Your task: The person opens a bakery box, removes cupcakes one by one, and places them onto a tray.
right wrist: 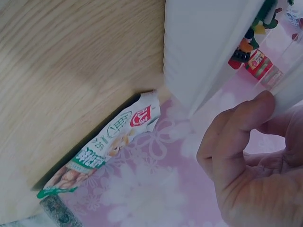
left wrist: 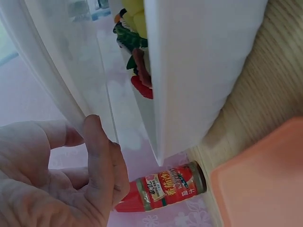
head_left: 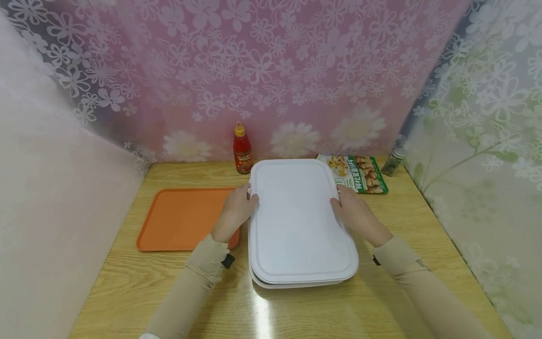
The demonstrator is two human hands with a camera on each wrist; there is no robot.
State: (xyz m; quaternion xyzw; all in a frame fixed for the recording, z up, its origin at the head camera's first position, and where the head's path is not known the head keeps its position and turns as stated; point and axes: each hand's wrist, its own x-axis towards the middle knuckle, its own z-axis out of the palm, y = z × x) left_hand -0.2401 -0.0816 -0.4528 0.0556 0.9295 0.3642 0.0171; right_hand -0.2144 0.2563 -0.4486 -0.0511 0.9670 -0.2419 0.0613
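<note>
A white rectangular lid (head_left: 298, 221) is held by both hands over a white box (left wrist: 203, 71). The left hand (head_left: 237, 207) pinches the lid's left edge between thumb and fingers, while the right hand (head_left: 355, 212) pinches the opposite edge. Both wrist views show a gap between the raised lid and the box rim. Through that gap, several colourful pieces (left wrist: 130, 38) in yellow, green and red show inside the box; the lid hides them from the head view.
Left of the box lies an orange tray (head_left: 186, 221). Behind it stands a red sauce bottle (head_left: 243, 155) with a yellow cap. A green-and-white food packet (head_left: 364, 174) and a small jar (head_left: 394, 162) are at the back right. Flowered cloth borders the wooden table (head_left: 203, 301).
</note>
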